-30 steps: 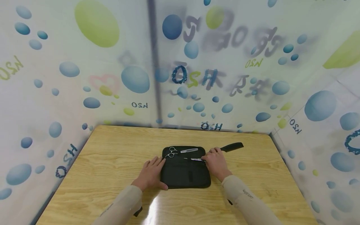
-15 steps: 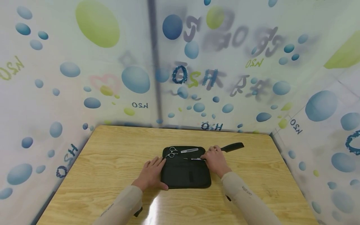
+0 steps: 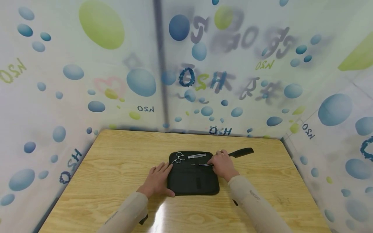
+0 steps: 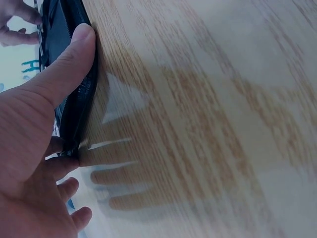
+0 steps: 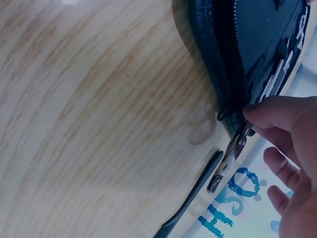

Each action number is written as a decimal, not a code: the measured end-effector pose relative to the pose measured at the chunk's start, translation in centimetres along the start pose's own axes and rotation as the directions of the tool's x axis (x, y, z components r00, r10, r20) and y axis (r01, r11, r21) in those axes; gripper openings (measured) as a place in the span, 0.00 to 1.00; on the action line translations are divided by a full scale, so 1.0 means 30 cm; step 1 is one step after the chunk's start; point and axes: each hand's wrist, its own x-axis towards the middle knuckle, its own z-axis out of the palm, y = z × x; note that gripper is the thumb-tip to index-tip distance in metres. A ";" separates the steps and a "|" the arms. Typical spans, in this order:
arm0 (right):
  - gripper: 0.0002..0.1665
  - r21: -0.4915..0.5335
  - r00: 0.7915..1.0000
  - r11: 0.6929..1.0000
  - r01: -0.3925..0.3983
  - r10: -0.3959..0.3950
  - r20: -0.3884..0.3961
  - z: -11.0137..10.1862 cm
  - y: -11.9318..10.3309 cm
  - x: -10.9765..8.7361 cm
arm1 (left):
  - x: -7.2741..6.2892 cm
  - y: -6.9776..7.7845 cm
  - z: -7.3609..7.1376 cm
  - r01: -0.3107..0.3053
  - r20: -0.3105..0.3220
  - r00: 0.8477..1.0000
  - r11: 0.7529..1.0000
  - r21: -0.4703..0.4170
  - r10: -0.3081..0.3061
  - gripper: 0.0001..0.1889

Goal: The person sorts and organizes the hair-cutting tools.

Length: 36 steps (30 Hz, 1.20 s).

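Note:
A black zip case lies opened flat on the table. My left hand rests along its left side, thumb near the front corner and fingers spread. In the left wrist view, the thumb presses on the case's edge. My right hand pinches slim silver scissors at the case's right edge, their blade pointing left across the case. The right wrist view shows their shiny handle edge-on, jutting past the case. Above them in the case lie silver thinning scissors, finger rings to the left.
A black comb lies on the wooden table just beyond my right hand. Patterned curtains with blue and green spots stand behind the table and at both sides.
My right hand has shifted slightly left toward the case with the scissors. My left hand stays in place on the case's left side.

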 end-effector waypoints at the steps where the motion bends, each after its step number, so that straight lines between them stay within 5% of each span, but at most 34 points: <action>1: 0.15 -0.006 1.000 1.000 -0.001 0.001 0.000 0.003 -0.001 0.001 | 0.000 0.000 0.000 0.000 -0.001 1.000 1.000 0.000 0.000 0.64; 18: 0.20 -0.079 0.997 0.994 0.076 -0.078 -0.024 0.022 -0.007 -0.010 | -0.008 0.002 -0.008 -0.003 0.000 1.000 1.000 -0.002 0.003 0.63; 36: 0.13 -0.060 0.991 0.997 0.049 -0.056 -0.125 0.039 -0.045 0.005 | -0.002 -0.008 0.003 -0.009 -0.008 1.000 1.000 -0.011 0.009 0.64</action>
